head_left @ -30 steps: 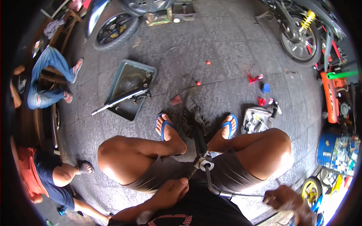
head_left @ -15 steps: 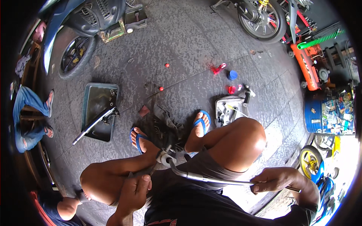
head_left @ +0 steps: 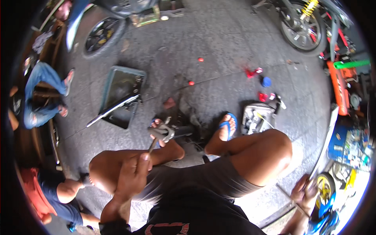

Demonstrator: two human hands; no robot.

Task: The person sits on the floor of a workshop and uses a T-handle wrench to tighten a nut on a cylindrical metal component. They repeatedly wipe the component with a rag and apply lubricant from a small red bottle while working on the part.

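Observation:
My left hand [head_left: 132, 174] is closed on a thin metal tool [head_left: 153, 145] that reaches up to a grey metal fitting [head_left: 169, 134] on a dark fork-like part [head_left: 183, 132] between my feet. At the right, my right hand [head_left: 304, 190] grips a long metal bar [head_left: 325, 143], slightly blurred, that points up past my knee; a thinner rod [head_left: 287, 194] crosses below that hand. A tray [head_left: 107, 98] with a chrome tube [head_left: 113, 108] lies ahead to the left, and a metal case of parts [head_left: 256, 117] sits beyond my right foot.
Two other people [head_left: 45, 96] [head_left: 39, 192] are at the left. Motorcycles [head_left: 303, 31] and a loose-looking wheel [head_left: 102, 35] are at the back. An orange compressor [head_left: 339, 92], blue drum [head_left: 338, 145] and yellow wheel [head_left: 325, 184] line the right. Small red pieces [head_left: 262, 96] and a blue cap [head_left: 266, 81] lie on the floor.
The long bar in my right hand has come away from the fitting and swung upright to the right. The fitting has tipped leftward and shifted up in view. My left hand has risen with it.

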